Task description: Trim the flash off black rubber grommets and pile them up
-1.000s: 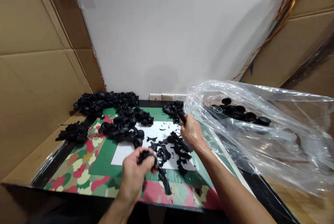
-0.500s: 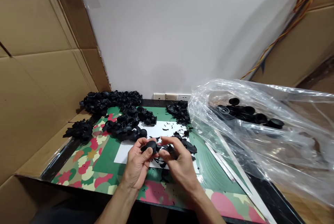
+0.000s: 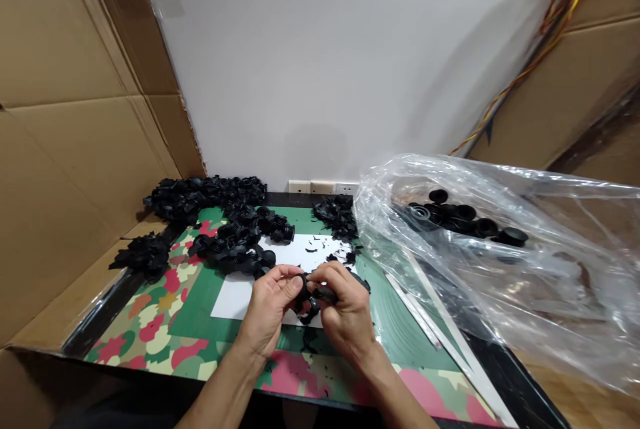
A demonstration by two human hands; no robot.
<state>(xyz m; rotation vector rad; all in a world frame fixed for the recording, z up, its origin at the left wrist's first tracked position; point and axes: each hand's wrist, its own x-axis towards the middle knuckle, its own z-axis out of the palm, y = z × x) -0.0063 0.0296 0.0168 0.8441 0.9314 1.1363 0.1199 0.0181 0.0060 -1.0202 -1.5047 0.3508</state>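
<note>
The left hand [image 3: 270, 309] and right hand [image 3: 345, 312] meet above the white sheet [image 3: 235, 296] at the middle of the surface [image 3: 150, 322]. Both hands are closed around 1 small black rubber part [image 3: 304, 288], gripped between the fingertips. A pile of black parts [image 3: 235, 242] lies just beyond the hands. A clear plastic bag [image 3: 500, 262] with more black parts sits to the right.

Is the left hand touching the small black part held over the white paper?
Touching. The head view shows the left hand with its fingers wrapped on the black part, no gap visible.
</note>
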